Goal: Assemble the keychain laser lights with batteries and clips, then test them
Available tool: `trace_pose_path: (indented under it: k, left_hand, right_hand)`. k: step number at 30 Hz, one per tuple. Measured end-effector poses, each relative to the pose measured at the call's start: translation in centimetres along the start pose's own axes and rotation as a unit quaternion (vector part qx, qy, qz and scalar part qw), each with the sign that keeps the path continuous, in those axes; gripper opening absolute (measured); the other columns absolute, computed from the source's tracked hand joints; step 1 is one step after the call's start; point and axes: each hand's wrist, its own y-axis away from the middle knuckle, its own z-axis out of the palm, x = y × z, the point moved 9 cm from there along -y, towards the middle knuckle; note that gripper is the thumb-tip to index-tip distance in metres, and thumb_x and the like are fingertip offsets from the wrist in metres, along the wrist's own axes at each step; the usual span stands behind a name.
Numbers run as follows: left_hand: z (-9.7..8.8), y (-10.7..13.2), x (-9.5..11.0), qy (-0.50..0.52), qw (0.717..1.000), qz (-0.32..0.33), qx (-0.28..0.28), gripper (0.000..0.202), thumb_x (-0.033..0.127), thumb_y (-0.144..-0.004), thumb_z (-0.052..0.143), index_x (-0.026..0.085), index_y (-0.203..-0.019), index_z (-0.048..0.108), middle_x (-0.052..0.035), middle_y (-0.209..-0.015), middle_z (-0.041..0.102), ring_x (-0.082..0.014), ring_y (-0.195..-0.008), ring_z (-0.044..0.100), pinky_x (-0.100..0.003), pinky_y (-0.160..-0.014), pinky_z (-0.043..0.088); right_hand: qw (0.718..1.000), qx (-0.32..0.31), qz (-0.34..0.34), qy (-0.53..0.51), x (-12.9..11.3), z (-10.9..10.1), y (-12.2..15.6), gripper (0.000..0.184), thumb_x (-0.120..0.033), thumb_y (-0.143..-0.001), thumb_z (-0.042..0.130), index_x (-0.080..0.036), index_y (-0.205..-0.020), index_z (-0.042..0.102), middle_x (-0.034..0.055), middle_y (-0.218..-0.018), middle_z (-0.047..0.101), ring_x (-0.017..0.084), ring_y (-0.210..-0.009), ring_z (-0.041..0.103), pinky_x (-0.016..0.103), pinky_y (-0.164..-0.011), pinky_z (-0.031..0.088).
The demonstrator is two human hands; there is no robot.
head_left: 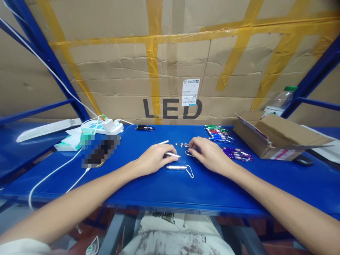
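My left hand (pixel 153 159) is closed on a slim silver tube (pixel 173 154), like the body of a mini flashlight, whose end points right. Beyond its fingers lies another silver tube (pixel 164 142). My right hand (pixel 208 153) has its fingers pinched at a wire carabiner clip (pixel 188 153); whatever is attached to the clip is hidden. A second clip (pixel 186 145) shows just beyond those fingertips. Between the hands are a few small round metal pieces (pixel 181 144), like button cells. Nearer me lies a silver mini flashlight (pixel 176 168) with its carabiner attached.
Green, red and blue mini flashlights (pixel 217 134) lie in rows at right, purple ones (pixel 237 154) below. Black ones (pixel 145 128) lie at the back. An open carton (pixel 261 138) stands right; a power strip (pixel 106 126), cables and a pixelated phone-like object (pixel 102 151) lie left.
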Motion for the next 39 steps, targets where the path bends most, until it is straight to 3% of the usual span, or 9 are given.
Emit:
trace_pose_path:
  k: [6,14,18,22,28,31,35,39]
  left_hand:
    - [0.0,0.0,-0.3,-0.022,1.000,-0.002,0.010,0.022,0.035,-0.106,0.062,0.022,-0.118,0.075,-0.0061,-0.114,0.078,-0.0209,-0.091,0.071,-0.032,-0.081,0.052]
    - [-0.2,-0.1,-0.8,0.034,0.999,-0.034,0.014,0.021,0.032,-0.103,0.064,0.023,-0.117,0.077,-0.0050,-0.118,0.079,-0.0230,-0.102,0.073,-0.033,-0.087,0.053]
    - [-0.4,-0.1,-0.9,0.059,0.997,-0.039,0.025,0.021,0.033,-0.103,0.064,0.023,-0.117,0.076,-0.0051,-0.118,0.080,-0.0246,-0.107,0.074,-0.034,-0.091,0.053]
    - [-0.3,-0.1,-1.5,0.084,0.994,-0.066,0.025,0.023,0.034,-0.102,0.067,0.022,-0.120,0.075,-0.0048,-0.114,0.081,-0.0242,-0.103,0.074,-0.033,-0.088,0.053]
    - [-0.4,0.0,-1.7,0.100,0.992,-0.077,0.027,0.027,0.039,-0.102,0.068,0.023,-0.123,0.075,-0.0050,-0.111,0.081,-0.0229,-0.099,0.075,-0.033,-0.087,0.053]
    - [-0.2,0.1,-1.6,0.122,0.989,-0.080,0.021,0.027,0.040,-0.103,0.067,0.023,-0.122,0.074,-0.0042,-0.107,0.082,-0.0220,-0.097,0.075,-0.033,-0.089,0.053]
    - [0.0,0.0,-1.8,0.169,0.982,-0.085,0.022,0.028,0.041,-0.100,0.070,0.022,-0.121,0.075,-0.0053,-0.116,0.081,-0.0234,-0.105,0.075,-0.033,-0.091,0.055]
    - [0.2,0.0,-2.2,0.214,0.972,-0.089,0.028,0.031,0.042,-0.099,0.071,0.021,-0.122,0.074,-0.0065,-0.117,0.081,-0.0239,-0.105,0.076,-0.035,-0.091,0.057]
  right_hand:
    - [0.998,-0.045,-0.041,0.016,0.1,1.4,0.5,0.008,-0.031,-0.106,0.058,-0.024,-0.102,0.058,0.0077,-0.101,0.065,0.027,-0.091,0.062,0.040,-0.079,0.050]
    - [0.993,-0.063,-0.087,0.039,-2.1,0.9,0.6,0.020,-0.027,-0.112,0.042,-0.024,-0.094,0.052,0.0096,-0.099,0.065,0.028,-0.088,0.058,0.041,-0.077,0.047]
    - [0.995,-0.054,-0.039,-0.070,-1.3,0.7,0.5,0.019,-0.035,-0.115,0.037,-0.025,-0.103,0.049,0.0054,-0.096,0.067,0.024,-0.083,0.063,0.037,-0.074,0.048]
    - [0.987,-0.038,-0.002,-0.155,-0.8,0.4,0.3,0.012,-0.034,-0.114,0.039,-0.026,-0.112,0.048,0.0031,-0.094,0.071,0.022,-0.083,0.068,0.034,-0.075,0.049]
    - [0.980,-0.041,0.014,-0.196,-0.9,0.1,0.1,0.008,-0.030,-0.107,0.050,-0.024,-0.103,0.055,0.0018,-0.090,0.070,0.019,-0.079,0.066,0.031,-0.074,0.049]
    - [0.972,-0.057,0.016,-0.229,-0.8,0.5,0.1,0.012,-0.029,-0.105,0.052,-0.024,-0.112,0.060,0.0020,-0.092,0.070,0.019,-0.080,0.066,0.031,-0.075,0.051]
    - [0.969,-0.067,0.015,-0.238,-0.9,0.9,0.0,0.020,-0.037,-0.107,0.051,-0.023,-0.108,0.064,0.0025,-0.090,0.070,0.020,-0.081,0.067,0.034,-0.078,0.053]
    - [0.957,-0.059,0.039,-0.281,-0.4,1.2,0.1,0.023,-0.043,-0.109,0.050,-0.023,-0.103,0.060,0.0032,-0.094,0.072,0.019,-0.083,0.068,0.034,-0.079,0.055]
